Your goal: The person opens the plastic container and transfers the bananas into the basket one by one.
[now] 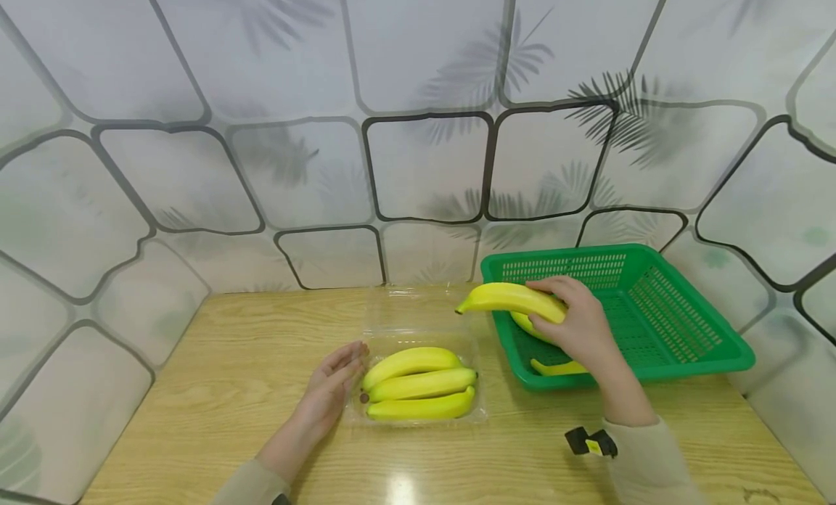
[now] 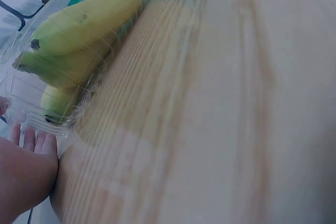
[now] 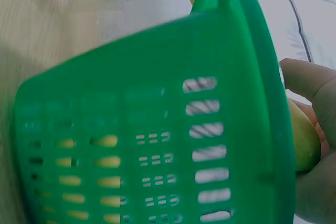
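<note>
My right hand (image 1: 578, 323) grips a yellow banana (image 1: 509, 299) above the left part of a green plastic basket (image 1: 692, 302); the banana's tip points left, past the rim. In the right wrist view the basket's side hides much of that banana (image 3: 304, 140). My left hand (image 1: 333, 385) rests with extended fingers at the left side of a clear plastic clamshell box (image 1: 480, 411). Three bananas (image 1: 423, 384) lie side by side in the box, and its transparent lid (image 1: 418, 309) stands open at the back. The left wrist view shows the fingertips (image 2: 39, 142) right at the box's end.
More bananas (image 1: 555, 368) lie in the left part of the basket. A wooden table (image 1: 248, 360) carries everything, with a patterned wall covering (image 1: 424, 171) behind it and at both sides. A black strap piece with a yellow tag (image 1: 591, 442) sits by the right sleeve.
</note>
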`<move>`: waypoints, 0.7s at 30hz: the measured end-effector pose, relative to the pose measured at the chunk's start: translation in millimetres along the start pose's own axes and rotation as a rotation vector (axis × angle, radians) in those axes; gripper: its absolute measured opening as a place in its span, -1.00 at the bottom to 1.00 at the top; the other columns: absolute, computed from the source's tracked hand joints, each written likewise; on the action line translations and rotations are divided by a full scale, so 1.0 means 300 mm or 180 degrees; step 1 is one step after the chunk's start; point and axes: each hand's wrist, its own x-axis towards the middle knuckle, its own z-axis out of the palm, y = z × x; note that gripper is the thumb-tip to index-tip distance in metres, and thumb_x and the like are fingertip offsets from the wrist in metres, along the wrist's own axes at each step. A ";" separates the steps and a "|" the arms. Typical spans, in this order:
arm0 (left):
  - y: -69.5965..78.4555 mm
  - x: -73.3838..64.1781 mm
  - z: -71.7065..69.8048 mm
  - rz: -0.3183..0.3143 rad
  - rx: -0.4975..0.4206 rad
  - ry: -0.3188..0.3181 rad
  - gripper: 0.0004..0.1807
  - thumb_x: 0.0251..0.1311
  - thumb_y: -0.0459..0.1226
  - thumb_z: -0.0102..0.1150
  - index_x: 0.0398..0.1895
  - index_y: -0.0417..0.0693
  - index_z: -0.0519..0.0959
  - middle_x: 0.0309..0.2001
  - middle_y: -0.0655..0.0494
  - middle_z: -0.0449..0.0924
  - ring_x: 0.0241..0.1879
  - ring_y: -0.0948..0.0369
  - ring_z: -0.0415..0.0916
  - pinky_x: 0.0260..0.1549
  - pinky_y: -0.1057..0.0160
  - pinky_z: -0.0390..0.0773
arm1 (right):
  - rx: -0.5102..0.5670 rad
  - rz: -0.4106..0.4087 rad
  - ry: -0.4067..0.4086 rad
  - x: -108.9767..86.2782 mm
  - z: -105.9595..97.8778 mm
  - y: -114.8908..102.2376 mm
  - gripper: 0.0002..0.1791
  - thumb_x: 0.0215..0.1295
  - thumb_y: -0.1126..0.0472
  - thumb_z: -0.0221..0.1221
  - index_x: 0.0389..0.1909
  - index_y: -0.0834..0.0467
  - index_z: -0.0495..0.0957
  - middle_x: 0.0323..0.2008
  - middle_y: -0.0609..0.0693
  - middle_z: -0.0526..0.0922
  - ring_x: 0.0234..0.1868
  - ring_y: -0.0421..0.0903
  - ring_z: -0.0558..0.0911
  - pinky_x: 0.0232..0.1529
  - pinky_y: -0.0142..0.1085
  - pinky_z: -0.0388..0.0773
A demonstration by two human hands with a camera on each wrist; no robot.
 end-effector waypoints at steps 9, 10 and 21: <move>-0.001 -0.002 0.000 0.0022 -0.0019 -0.0055 -0.35 0.58 -0.35 -0.03 0.62 -0.35 0.07 0.68 -0.24 0.05 0.71 -0.07 -0.08 0.75 -0.07 -0.15 | -0.0111 -0.0046 0.0118 -0.029 -0.029 0.061 -0.50 0.16 0.45 0.46 0.17 0.24 0.70 0.10 0.24 0.71 0.00 0.14 0.64 -0.20 -0.36 0.52; -0.001 -0.001 -0.001 0.0024 -0.0023 -0.0058 -0.35 0.58 -0.35 -0.03 0.62 -0.35 0.07 0.68 -0.24 0.05 0.71 -0.07 -0.08 0.75 -0.07 -0.16 | -0.0116 -0.0041 0.0121 -0.032 -0.034 0.065 -0.49 0.16 0.46 0.46 0.17 0.25 0.70 0.10 0.25 0.71 0.00 0.15 0.64 -0.20 -0.36 0.52; 0.002 -0.001 0.003 0.0020 0.0028 -0.0030 -0.36 0.59 -0.36 -0.03 0.62 -0.35 0.07 0.68 -0.25 0.04 0.72 -0.10 -0.09 0.74 -0.06 -0.11 | -0.0158 0.0155 0.0204 -0.065 -0.077 0.123 -0.50 0.18 0.40 0.47 0.18 0.25 0.69 0.13 0.29 0.68 -0.01 0.13 0.61 -0.23 -0.60 0.42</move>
